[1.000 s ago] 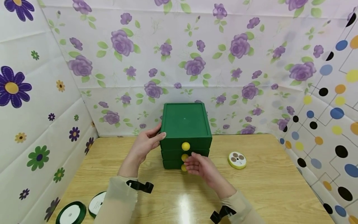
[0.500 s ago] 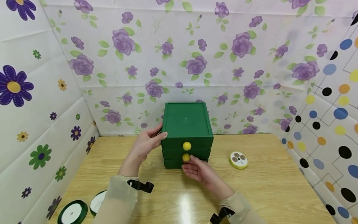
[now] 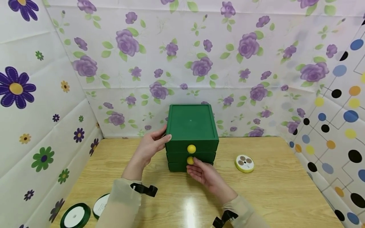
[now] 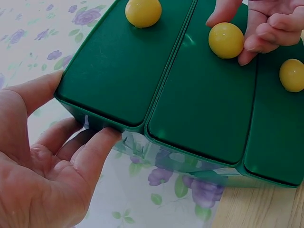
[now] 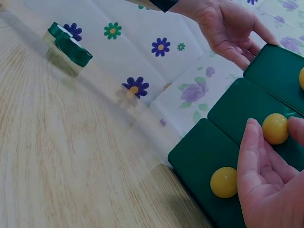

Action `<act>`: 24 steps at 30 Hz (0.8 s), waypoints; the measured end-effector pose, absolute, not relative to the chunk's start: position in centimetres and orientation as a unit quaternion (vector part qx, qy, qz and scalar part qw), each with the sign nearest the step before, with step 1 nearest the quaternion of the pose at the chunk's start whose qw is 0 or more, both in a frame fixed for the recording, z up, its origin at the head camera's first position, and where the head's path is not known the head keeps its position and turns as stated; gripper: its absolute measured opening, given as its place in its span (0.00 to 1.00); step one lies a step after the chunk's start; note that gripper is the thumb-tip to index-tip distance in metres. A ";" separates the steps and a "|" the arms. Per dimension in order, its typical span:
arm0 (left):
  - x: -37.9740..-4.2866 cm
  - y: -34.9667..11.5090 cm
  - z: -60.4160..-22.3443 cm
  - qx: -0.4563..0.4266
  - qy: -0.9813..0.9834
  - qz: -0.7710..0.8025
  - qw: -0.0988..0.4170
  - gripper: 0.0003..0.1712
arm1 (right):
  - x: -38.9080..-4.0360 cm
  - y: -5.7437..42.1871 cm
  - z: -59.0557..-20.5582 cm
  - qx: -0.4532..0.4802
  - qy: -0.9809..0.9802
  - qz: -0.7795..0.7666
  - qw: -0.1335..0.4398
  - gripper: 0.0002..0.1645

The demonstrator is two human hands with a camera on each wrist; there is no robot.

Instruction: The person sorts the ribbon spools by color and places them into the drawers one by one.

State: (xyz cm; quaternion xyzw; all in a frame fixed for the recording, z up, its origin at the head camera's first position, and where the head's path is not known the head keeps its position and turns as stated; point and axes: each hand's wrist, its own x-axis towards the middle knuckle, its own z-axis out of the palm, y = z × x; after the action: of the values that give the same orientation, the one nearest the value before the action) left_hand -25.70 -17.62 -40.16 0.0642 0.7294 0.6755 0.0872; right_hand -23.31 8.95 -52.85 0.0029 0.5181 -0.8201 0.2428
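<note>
1. One green-rimmed spool (image 3: 75, 216) lies nearest on the desk (image 3: 162, 205), a second spool (image 3: 100, 205) partly hidden by the left sleeve (image 3: 125, 196); that forearm, drawn back low, might knock it.
2. The right hand (image 3: 209, 179) pinches the middle knob (image 4: 226, 40) between thumb and fingers. It is round and glossy, so a hard pull could slip off.
3. The lowest knob (image 4: 292, 76) appears just beside that hand; a stray finger could catch it and drag the bottom drawer (image 4: 278, 128) too.
4. Off to the right, a yellow-rimmed spool (image 3: 244, 163) risks a nudge only from a wide arm swing.
5. The left hand (image 3: 149, 144) grasps the upper left front corner of the green cabinet (image 3: 191, 122), upright toward the desk's far edge. Too slack a hold could let a stiff drawer twist it.
</note>
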 end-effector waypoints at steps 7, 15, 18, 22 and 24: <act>-25.8 -17.8 -40.2 0.063 0.729 0.675 0.090 0.40 | -23.3 8.8 -52.9 -0.004 0.524 -0.820 0.230 0.22; -25.9 -17.7 -40.3 0.057 0.730 0.674 0.092 0.40 | -23.4 8.9 -53.0 -0.001 0.530 -0.819 0.223 0.27; -25.9 -17.7 -40.3 0.058 0.730 0.675 0.094 0.41 | -23.4 8.9 -53.0 0.001 0.530 -0.818 0.223 0.27; -25.9 -17.8 -40.3 0.060 0.728 0.676 0.095 0.41 | -23.3 9.0 -52.8 -0.002 0.530 -0.817 0.227 0.27; -25.9 -17.8 -40.3 0.061 0.728 0.676 0.096 0.40 | -23.1 9.0 -52.7 -0.005 0.532 -0.815 0.231 0.26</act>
State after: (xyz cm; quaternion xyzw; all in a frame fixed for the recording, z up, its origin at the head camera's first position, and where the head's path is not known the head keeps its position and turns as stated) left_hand -25.90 -17.82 -40.34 0.0612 0.7279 0.6762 0.0958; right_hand -23.12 8.99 -52.69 -0.0053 0.5318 -0.8147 0.2311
